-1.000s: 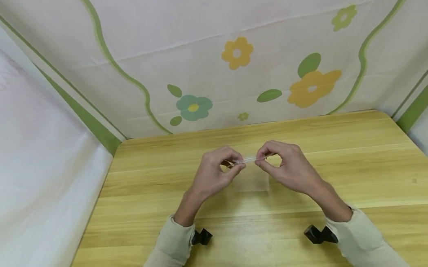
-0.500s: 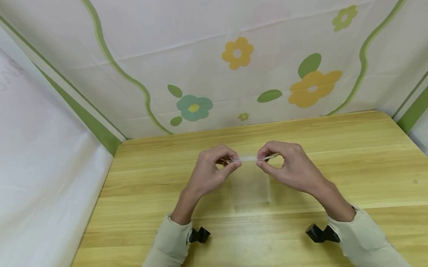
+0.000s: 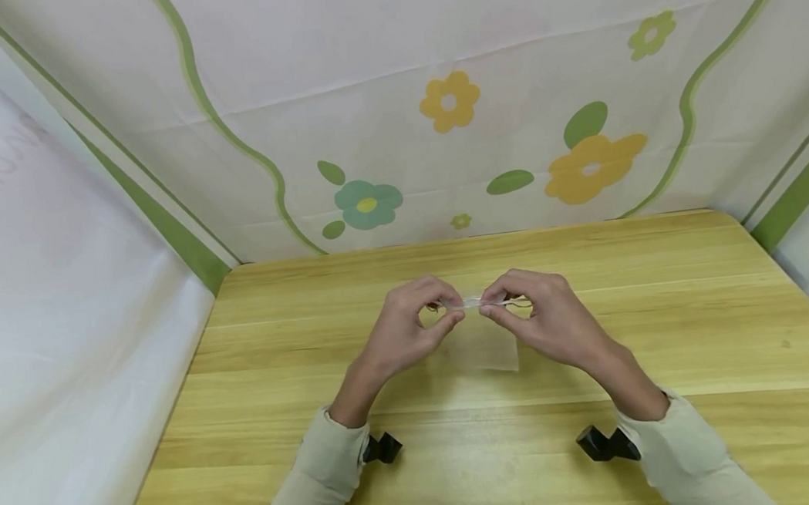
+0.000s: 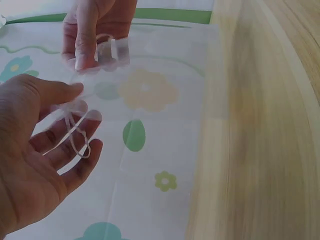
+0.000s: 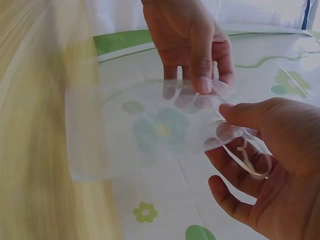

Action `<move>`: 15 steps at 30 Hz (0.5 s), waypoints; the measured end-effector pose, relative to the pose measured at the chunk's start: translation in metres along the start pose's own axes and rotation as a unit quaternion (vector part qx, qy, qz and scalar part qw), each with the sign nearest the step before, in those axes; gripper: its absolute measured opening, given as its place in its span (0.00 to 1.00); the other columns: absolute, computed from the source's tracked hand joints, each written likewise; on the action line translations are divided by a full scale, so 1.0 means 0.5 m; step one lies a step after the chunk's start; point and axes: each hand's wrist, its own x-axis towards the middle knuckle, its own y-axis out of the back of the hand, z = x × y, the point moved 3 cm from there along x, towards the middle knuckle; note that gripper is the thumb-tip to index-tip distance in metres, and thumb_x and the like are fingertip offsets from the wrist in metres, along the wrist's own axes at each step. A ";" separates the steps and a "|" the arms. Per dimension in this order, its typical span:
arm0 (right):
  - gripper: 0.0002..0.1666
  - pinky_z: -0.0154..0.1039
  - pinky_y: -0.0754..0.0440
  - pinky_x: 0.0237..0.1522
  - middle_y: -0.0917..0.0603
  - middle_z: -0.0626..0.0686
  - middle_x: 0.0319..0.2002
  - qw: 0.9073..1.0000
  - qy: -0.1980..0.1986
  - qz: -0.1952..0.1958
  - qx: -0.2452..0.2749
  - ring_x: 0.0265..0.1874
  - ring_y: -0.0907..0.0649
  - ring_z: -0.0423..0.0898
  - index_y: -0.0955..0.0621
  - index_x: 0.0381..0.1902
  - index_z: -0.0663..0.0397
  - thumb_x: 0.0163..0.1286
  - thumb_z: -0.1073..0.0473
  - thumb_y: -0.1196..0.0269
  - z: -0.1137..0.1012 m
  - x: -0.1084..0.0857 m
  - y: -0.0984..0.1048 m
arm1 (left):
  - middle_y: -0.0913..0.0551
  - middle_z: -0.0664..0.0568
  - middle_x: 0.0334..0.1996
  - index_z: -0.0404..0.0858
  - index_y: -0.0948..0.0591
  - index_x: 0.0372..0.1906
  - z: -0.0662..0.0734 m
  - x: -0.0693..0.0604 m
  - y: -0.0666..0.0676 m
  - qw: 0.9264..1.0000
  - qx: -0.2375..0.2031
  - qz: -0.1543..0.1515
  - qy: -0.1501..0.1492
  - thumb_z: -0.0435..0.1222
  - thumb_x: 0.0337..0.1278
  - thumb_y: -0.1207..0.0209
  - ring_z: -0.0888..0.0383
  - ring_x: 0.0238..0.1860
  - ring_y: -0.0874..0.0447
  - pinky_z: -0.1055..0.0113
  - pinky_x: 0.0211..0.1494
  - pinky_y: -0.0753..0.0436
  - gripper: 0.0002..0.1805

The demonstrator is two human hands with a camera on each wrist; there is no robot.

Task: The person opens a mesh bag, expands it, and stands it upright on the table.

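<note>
closer together than half a second ago, the left hand (image 3: pixel 398 326) and right hand (image 3: pixel 553 317) each have a pinching grip, thumb against fingers, on the top edge of a translucent bag (image 3: pixel 487 349) hanging between them over the bench (image 3: pixel 493 455); white cord (image 5: pixel 243 149) loops beside each.

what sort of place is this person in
Probably a small cloth-screened work booth: a wooden table backed by a flower-printed cloth, with a whitish sheet along the left side.
</note>
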 end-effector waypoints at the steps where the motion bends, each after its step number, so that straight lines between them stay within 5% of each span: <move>1: 0.08 0.45 0.11 0.40 0.10 0.41 0.37 1.000 -0.002 0.001 -0.001 0.38 0.12 0.38 0.12 0.39 0.46 0.68 0.64 0.24 0.001 0.000 0.000 | 0.09 0.49 0.41 0.37 0.12 0.41 0.000 0.000 0.000 1.000 0.005 -0.003 0.002 0.29 0.66 0.28 0.57 0.42 0.12 0.65 0.49 0.10 0.03; 15: 0.10 0.35 0.18 0.35 0.12 0.38 0.33 0.999 -0.016 -0.014 -0.039 0.34 0.15 0.35 0.14 0.34 0.42 0.64 0.59 0.21 0.011 0.001 0.010 | 0.11 0.51 0.35 0.39 0.14 0.35 -0.006 -0.002 0.019 0.999 0.029 -0.022 0.036 0.31 0.64 0.29 0.52 0.40 0.11 0.62 0.50 0.09 0.04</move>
